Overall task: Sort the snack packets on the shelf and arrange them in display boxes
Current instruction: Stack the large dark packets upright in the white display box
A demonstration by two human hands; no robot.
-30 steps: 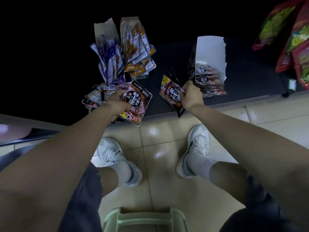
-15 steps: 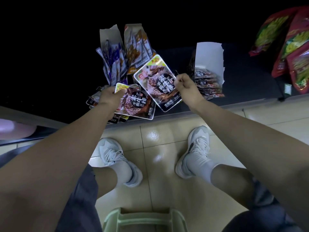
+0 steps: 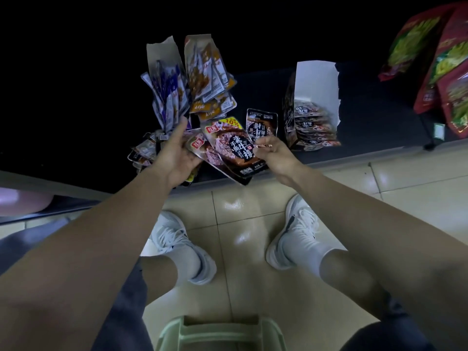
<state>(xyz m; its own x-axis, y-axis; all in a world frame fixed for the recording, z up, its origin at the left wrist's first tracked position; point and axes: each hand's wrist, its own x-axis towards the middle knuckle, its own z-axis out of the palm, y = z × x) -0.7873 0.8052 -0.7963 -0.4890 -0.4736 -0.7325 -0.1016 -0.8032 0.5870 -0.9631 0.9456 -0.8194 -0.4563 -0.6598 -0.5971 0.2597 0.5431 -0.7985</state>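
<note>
Over the front edge of the dark shelf point(image 3: 379, 117), seen from the head camera, both hands meet on a small fan of steak packets point(image 3: 200, 148). The left hand point(image 3: 174, 154) grips the fan by its lower left end, with the forefinger stretched straight up. The right hand point(image 3: 274, 154) has its fingers curled and pinches the right edge of the top packet point(image 3: 233, 145), which lies tilted, yellow corner uppermost, overlapping the ones under it. One more dark packet point(image 3: 262, 124) stands just behind the right fingers; whether they hold it I cannot tell.

Just right of the hands on the shelf is a white box point(image 3: 316, 89) with its flap up and a stack point(image 3: 312, 129) of the same dark packets inside. Beyond the left hand two more boxes stand side by side — purple sachets point(image 3: 167, 97) in the left one, orange sachets point(image 3: 207, 79) in the right one, both spilling outward. Loose packets point(image 3: 144, 153) lie at the shelf edge beside the left wrist. Red bags point(image 3: 445, 72) hang at the far right.

Below, white shoes point(image 3: 177, 239) stand apart on a pale tiled floor point(image 3: 253, 211), and a green plastic thing point(image 3: 220, 330) — stool or basket, I cannot tell — sits at the bottom edge.
</note>
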